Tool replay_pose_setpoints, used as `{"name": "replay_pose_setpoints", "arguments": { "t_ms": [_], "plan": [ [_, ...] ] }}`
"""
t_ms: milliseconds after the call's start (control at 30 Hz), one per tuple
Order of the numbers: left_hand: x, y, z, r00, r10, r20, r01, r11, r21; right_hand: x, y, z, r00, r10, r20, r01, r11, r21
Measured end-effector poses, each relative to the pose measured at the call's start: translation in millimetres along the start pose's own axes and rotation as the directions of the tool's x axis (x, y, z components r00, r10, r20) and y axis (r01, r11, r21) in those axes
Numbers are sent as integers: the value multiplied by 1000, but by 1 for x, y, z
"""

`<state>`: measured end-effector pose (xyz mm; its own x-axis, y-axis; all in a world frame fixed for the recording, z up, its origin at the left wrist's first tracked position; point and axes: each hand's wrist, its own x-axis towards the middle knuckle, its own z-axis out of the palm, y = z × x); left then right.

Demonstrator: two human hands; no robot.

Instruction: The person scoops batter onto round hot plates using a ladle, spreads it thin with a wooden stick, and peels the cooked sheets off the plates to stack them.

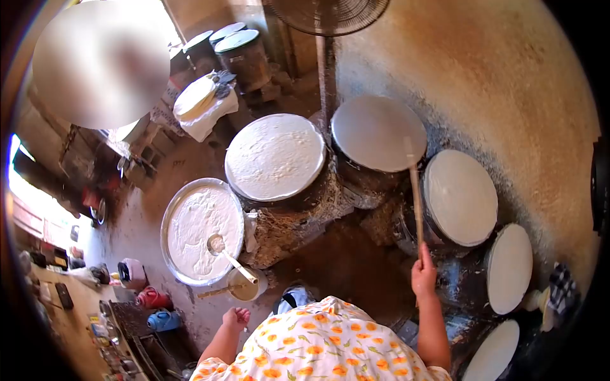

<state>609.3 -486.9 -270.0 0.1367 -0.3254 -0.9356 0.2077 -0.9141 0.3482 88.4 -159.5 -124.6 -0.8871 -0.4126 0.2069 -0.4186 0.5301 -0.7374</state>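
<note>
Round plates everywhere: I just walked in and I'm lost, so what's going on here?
The person's right hand grips a wooden stick, its far end over the grey round plate. The left hand is near a bucket. White paste covers the plate to its left; more fills the basin, with a ladle in it.

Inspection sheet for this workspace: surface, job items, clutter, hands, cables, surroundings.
Surface: grey round griddle, looks bare of white mixture.
Job's things: wooden stick, tip over the griddle; scoop dipped into white mixture in a metal basin.
Clutter: red container and blue container, lower left of view.
Hands: right hand grips the stick; left hand loosely curled, no held object made out.
Cables: nothing seen.
Surroundings: fan at top; stained wall at right.
</note>
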Motion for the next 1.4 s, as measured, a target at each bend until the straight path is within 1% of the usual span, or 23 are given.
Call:
{"name": "replay_pose_setpoints", "arguments": {
  "t_ms": [100, 200, 267, 333, 367, 400, 433, 500, 600, 633, 700, 767, 833, 900, 933, 967, 1000, 1033, 1100, 1167, 1233, 1300, 1400],
  "plan": [
    [-1, 16, 39, 987, 32, 157, -20, 997, -79, 16, -56, 48, 977, -151, 149, 145, 988, 48],
    [-17, 40, 91, 958, -34, 284, 55, 996, -65, 40, -104, 101, 918, -288, 271, 293, 956, 22],
    [-23, 55, 114, 795, -135, 591, 195, 980, -37, 62, -139, 129, 886, -270, 377, 319, 945, -73],
    [-45, 66, 144, 837, -102, 538, 192, 975, -114, 86, -170, 160, 861, -283, 422, 360, 926, -113],
    [-50, 72, 152, 881, -68, 468, 169, 969, -178, 100, -188, 175, 842, -188, 505, 372, 881, -293],
    [-47, 79, 153, 857, -49, 512, 193, 954, -231, 114, -205, 190, 822, -80, 564, 393, 797, -459],
    [-42, 87, 151, 858, -52, 511, 204, 948, -246, 125, -221, 206, 814, -86, 575, 408, 788, -460],
    [-26, 104, 142, 860, 96, 500, 101, 931, -352, 146, -239, 237, 844, 39, 536, 340, 733, -589],
    [24, 139, 121, 875, -79, 477, 265, 904, -336, 181, -241, 269, 838, 56, 543, 374, 667, -644],
    [22, 145, 115, 865, -109, 489, 299, 896, -330, 185, -248, 269, 827, 56, 559, 359, 713, -603],
    [0, 155, 107, 865, -133, 484, 333, 874, -354, 179, -226, 267, 814, -120, 569, 416, 803, -427],
    [-42, 155, 97, 909, -159, 386, 229, 963, -142, 156, -231, 247, 784, -131, 607, 408, 846, -345],
    [-51, 156, 84, 913, -217, 345, 297, 933, -202, 132, -226, 225, 776, -130, 617, 407, 850, -334],
    [-40, 164, 78, 906, -224, 359, 265, 962, -70, 108, -235, 201, 772, -115, 625, 407, 845, -347],
    [-32, 178, 82, 908, -200, 367, 229, 973, -37, 97, -234, 195, 760, -86, 644, 400, 843, -360],
    [16, 178, 84, 942, -81, 326, 87, 996, -4, 87, -236, 189, 757, -51, 652, 386, 839, -383],
    [31, 193, 96, 948, -69, 312, 84, 996, -36, 75, -243, 183, 753, -101, 650, 379, 874, -304],
    [63, 202, 103, 949, -24, 314, 9, 999, 49, 64, -244, 179, 740, -129, 660, 355, 908, -221],
    [82, 223, 122, 933, 166, 319, -195, 979, 62, 52, -255, 176, 771, -130, 623, 265, 956, -128],
    [90, 240, 139, 926, 192, 326, -184, 981, -53, 54, -247, 175, 793, -92, 602, 193, 976, -104],
    [76, 253, 142, 909, 232, 345, -220, 973, -74, 65, -236, 178, 849, -246, 467, 286, 958, -16],
    [60, 258, 132, 874, 290, 390, -299, 953, -39, 78, -232, 176, 877, -115, 467, 173, 981, -84],
    [15, 255, 118, 837, 368, 406, -366, 927, -86, 96, -217, 177, 880, -140, 453, 176, 984, -38]
  ]
}}
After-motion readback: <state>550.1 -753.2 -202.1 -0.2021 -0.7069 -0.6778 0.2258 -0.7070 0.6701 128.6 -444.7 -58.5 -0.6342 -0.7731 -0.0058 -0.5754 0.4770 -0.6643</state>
